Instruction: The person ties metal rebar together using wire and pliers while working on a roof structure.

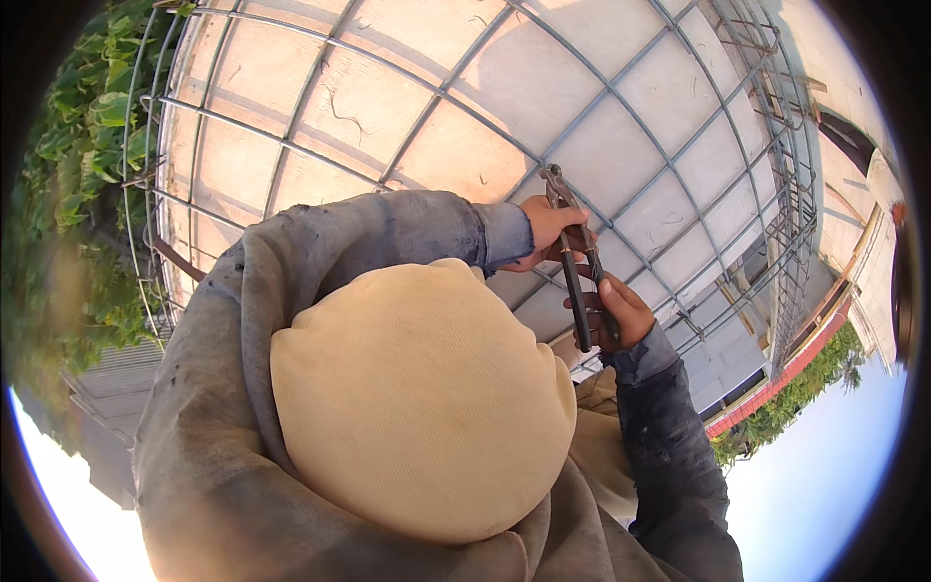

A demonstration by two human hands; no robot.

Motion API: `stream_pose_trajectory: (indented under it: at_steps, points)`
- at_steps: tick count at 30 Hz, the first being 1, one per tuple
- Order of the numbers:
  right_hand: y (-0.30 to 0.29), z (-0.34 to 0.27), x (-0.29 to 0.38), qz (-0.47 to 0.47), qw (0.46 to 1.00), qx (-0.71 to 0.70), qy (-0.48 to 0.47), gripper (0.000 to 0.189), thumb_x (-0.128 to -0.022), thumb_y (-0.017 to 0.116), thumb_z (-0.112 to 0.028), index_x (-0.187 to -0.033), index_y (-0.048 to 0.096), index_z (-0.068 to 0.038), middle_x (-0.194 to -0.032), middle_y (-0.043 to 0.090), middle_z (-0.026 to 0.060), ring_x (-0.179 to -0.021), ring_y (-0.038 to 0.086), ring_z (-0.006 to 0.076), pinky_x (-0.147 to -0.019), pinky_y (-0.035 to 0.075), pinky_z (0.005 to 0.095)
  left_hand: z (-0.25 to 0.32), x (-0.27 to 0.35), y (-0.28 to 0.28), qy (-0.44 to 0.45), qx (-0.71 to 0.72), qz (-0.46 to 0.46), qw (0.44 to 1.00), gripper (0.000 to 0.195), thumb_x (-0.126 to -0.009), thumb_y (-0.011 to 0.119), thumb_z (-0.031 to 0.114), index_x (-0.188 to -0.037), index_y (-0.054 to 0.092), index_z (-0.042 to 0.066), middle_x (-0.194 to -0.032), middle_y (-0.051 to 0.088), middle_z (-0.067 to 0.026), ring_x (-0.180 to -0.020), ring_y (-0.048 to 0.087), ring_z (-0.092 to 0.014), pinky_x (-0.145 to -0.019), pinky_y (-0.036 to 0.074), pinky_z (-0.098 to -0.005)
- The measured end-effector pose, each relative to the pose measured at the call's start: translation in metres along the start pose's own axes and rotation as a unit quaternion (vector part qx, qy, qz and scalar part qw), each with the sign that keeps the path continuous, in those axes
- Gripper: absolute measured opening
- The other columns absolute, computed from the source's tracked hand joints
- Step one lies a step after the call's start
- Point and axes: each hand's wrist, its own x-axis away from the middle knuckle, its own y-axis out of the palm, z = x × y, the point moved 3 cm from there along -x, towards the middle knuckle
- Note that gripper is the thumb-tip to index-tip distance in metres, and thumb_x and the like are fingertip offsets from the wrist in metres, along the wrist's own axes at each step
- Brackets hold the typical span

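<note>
Tying pincers (558, 190) with dark handles and a metal head are held before me, jaws pointing away, over a grid of steel rebar (614, 86). My left hand (547, 231) grips them just below the head, its thumb across the metal. Lower down, my right hand (624, 311) has its fingers around one handle (601, 270), while the other handle (576, 309) stands slightly apart. Thin wire seems to run by the gripped handle. The jaws appear close to a bar crossing; contact cannot be told.
Pale formwork boards (502, 69) lie under the bars, with loose wire bits (345, 120) on them. Rebar cages (789, 182) run along the right, and bent bar ends (149, 156) edge the left beside green leaves (80, 145). A beige cap (422, 400) fills the lower middle.
</note>
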Motion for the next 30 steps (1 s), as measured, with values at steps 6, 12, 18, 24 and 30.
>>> stream_pose_trajectory:
  at_steps: [6,12,18,24,30]
  points:
    - [0.055,-0.009,0.000,0.245,0.761,0.587,-0.126,0.076,-0.072,0.066,-0.014,-0.135,0.027,0.003,-0.107,0.052,0.0270,-0.089,0.059,0.0375,-0.076,0.050,0.0417,-0.002,-0.004,-0.005,-0.017,-0.075,0.080,0.994,0.026,-0.090,0.052,0.020,-0.098,0.052,-0.004,-0.090,0.061,-0.0159,-0.076,0.063,-0.022,-0.061,0.054,-0.0300]
    - [0.011,-0.036,0.003,0.234,0.660,0.680,-0.216,0.063,-0.069,0.055,-0.002,-0.130,0.039,-0.003,-0.097,0.060,0.0229,-0.085,0.060,0.0389,-0.075,0.049,0.0425,0.005,0.013,0.010,0.002,-0.021,-0.023,1.000,0.025,-0.090,0.054,0.029,-0.098,0.053,0.005,-0.097,0.055,-0.0066,-0.090,0.057,-0.019,-0.078,0.049,-0.0359]
    - [0.020,-0.074,0.010,0.166,0.831,0.530,-0.041,0.048,-0.074,0.057,-0.006,-0.119,0.042,-0.006,-0.073,0.062,0.0168,-0.074,0.064,0.0229,-0.064,0.048,0.0346,0.004,0.015,0.004,-0.008,-0.024,-0.073,0.997,0.031,-0.091,0.052,0.039,-0.101,0.054,0.009,-0.106,0.050,-0.0035,-0.104,0.046,-0.018,-0.084,0.046,-0.0383]
    - [0.008,-0.091,0.004,0.072,0.921,0.380,0.055,0.049,-0.069,0.046,0.007,-0.116,0.040,-0.004,-0.095,0.057,0.0092,-0.089,0.061,0.0193,-0.069,0.051,0.0324,0.008,0.018,0.001,-0.039,0.031,-0.120,0.992,0.026,-0.095,0.044,0.035,-0.106,0.052,0.014,-0.110,0.050,-0.0028,-0.105,0.047,-0.018,-0.088,0.043,-0.0434]
    - [0.038,-0.111,-0.003,0.060,0.839,0.537,0.066,0.049,-0.066,0.046,0.006,-0.114,0.042,-0.002,-0.097,0.054,0.0117,-0.089,0.061,0.0217,-0.066,0.056,0.0347,0.011,0.018,-0.007,-0.026,0.042,-0.130,0.990,0.021,-0.096,0.041,0.025,-0.108,0.052,0.012,-0.113,0.052,-0.0043,-0.106,0.049,-0.019,-0.091,0.042,-0.0444]
